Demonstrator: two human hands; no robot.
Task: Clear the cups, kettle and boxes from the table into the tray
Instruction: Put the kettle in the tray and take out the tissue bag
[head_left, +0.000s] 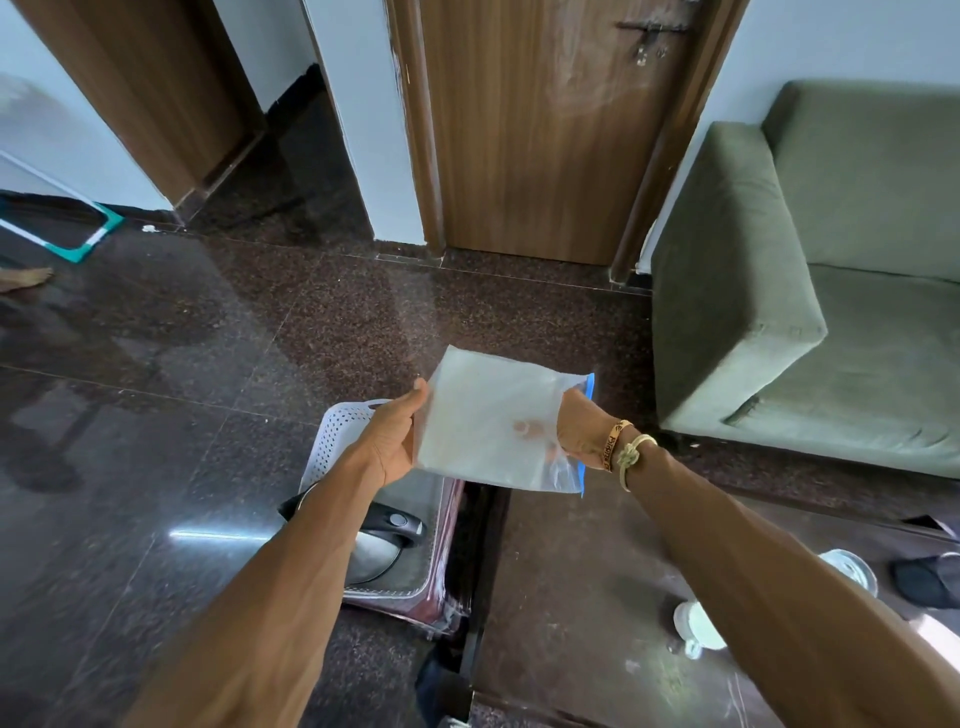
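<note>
- white tray (332, 441), perforated, sits low at left on a maroon stand, beside the table's edge.
- steel kettle (379, 556) with a black handle lies in the tray, so that part looks done.
- left hand (392, 441) grips the left edge of a clear bag (483, 415), thumb on top and fingers out of sight under it.
- bag is flat, with a blue strip on its right edge. it is held in the air just above and right of the tray's far end, not yet in it. i take it for one of the "boxes", though it looks more like a pouch.
- right hand (576, 421) holds the bag's right side. its fingers (524, 428) show dimly through the plastic, and i cannot tell whether they are inside or behind.
- dark table (571, 597) lies at lower right, partly hidden by the right arm.
- cup (696, 623), white, stands on the table, and a second cup (852, 571) is further right. both are left to move.
- judged so: kettle in, bag about to go in, cups to come. any other boxes are out of view.
</note>
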